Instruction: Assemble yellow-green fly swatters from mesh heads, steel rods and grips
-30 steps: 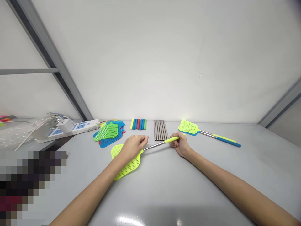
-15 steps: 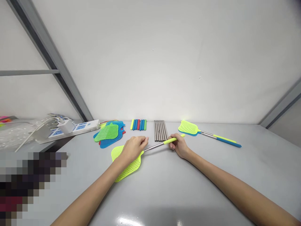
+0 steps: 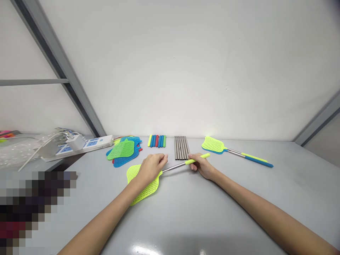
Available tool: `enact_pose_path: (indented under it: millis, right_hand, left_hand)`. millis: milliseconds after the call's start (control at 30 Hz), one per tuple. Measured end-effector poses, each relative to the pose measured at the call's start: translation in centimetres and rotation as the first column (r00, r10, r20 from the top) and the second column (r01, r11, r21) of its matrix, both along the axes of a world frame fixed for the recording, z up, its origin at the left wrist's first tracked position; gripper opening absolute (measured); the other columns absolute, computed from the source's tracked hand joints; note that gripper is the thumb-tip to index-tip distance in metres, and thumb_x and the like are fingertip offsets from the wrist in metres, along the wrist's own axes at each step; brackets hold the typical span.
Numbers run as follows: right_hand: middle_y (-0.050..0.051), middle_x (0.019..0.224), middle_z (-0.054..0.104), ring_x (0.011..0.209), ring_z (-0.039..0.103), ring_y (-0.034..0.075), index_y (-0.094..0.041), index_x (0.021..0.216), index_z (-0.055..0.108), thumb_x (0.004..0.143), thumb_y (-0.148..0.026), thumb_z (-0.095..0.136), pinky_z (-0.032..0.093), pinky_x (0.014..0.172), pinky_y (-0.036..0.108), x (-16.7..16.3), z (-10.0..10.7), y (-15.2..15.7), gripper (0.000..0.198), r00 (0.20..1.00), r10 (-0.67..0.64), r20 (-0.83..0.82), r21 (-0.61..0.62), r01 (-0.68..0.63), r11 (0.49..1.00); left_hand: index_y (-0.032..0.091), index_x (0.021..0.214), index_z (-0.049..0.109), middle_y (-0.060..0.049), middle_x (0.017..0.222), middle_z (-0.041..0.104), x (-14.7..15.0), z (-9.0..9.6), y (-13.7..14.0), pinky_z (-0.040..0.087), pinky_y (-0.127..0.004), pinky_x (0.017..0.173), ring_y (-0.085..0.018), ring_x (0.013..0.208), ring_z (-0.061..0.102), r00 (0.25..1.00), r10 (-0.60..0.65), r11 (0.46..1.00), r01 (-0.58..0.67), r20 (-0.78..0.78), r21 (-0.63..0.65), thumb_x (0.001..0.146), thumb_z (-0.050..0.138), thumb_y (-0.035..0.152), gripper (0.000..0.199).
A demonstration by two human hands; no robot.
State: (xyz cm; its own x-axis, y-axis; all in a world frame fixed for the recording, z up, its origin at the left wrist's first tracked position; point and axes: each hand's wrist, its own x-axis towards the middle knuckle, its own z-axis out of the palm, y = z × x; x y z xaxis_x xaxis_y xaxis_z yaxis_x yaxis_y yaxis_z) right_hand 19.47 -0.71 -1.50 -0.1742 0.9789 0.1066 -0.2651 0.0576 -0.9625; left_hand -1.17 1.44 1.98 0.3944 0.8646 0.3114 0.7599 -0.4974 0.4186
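Note:
A yellow-green fly swatter (image 3: 147, 191) with a perforated head, a metal rod and a yellow-green handle spans both hands. My left hand (image 3: 152, 166) lies over the head near its neck, fingers curled and closed on the swatter; their tips are mostly hidden. At the other end my right hand (image 3: 200, 165) grips the handle (image 3: 205, 156) between thumb and fingers. Just behind the right hand is a row of several metal rods (image 3: 181, 148). Farther left stands a row of several coloured handles (image 3: 158, 141) in yellow, blue, red and green.
Loose swatter heads (image 3: 121, 150) in green, blue and red are piled at the left. At the right lie whole swatters (image 3: 213, 144) with yellow-green and blue parts. A white power strip (image 3: 99, 142) with a plugged-in adapter sits at far left by plastic wrapping (image 3: 18, 152). A wall closes the back.
My right hand's fingers have slid slightly toward the rod end of the handle, so more of the handle's end shows. My left hand stays on the swatter head.

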Motion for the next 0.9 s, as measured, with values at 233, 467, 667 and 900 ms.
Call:
enact_pose_path:
  millis: [233, 467, 667, 900]
  right_hand:
    - [-0.002, 0.032, 0.041, 0.034, 0.032, 0.007, -0.015, 0.039, 0.049, 0.072, -0.028, 0.050, 0.020, 0.040, 0.023, -0.1, 0.1, 0.1, 0.036, 0.992, -0.050, -0.113, -0.050, 0.044, 0.998]
    - [-0.003, 0.032, 0.035, 0.035, 0.030, 0.007, -0.016, 0.035, 0.042, 0.069, -0.025, 0.050, 0.019, 0.040, 0.024, 0.0, 0.6, 0.2, 0.036, 0.955, -0.106, -0.275, -0.104, 0.080, 0.991]
    - [-0.004, 0.032, 0.030, 0.033, 0.027, 0.007, -0.016, 0.035, 0.040, 0.069, -0.024, 0.047, 0.017, 0.039, 0.024, 0.3, 0.4, 0.6, 0.035, 0.896, -0.170, -0.410, -0.113, 0.135, 0.984]
    - [-0.005, 0.031, 0.025, 0.033, 0.023, 0.007, -0.016, 0.035, 0.036, 0.071, -0.028, 0.044, 0.017, 0.038, 0.023, 0.7, 0.3, 0.8, 0.038, 0.834, -0.221, -0.506, -0.140, 0.173, 0.975]
  left_hand:
    - [0.018, 0.050, 0.032, 0.004, 0.046, 0.029, 0.3, 0.2, -0.3, 0.017, -0.024, 0.047, -0.010, 0.046, 0.029, 0.998, -0.065, 0.998, 0.065, 0.013, -0.021, 0.083, 0.031, 0.039, 0.039]
    - [0.018, 0.054, 0.043, 0.004, 0.047, 0.042, 0.3, 0.5, -0.2, 0.024, -0.023, 0.049, -0.011, 0.046, 0.037, 0.997, -0.071, 0.997, 0.070, 0.030, 0.028, 0.084, 0.030, 0.038, 0.039]
    - [0.020, 0.082, 0.059, -0.002, 0.088, 0.063, -0.3, 1.3, 0.5, 0.031, -0.030, 0.083, -0.018, 0.086, 0.054, 0.973, 0.084, 0.962, -0.136, 0.213, 0.239, 0.081, 0.037, 0.032, 0.025]
    - [0.020, 0.096, 0.055, -0.004, 0.099, 0.058, -1.2, 1.4, 1.7, 0.034, -0.033, 0.084, -0.022, 0.095, 0.050, 0.824, 0.302, 0.937, -0.350, 0.479, 0.011, 0.076, 0.044, 0.035, 0.027]
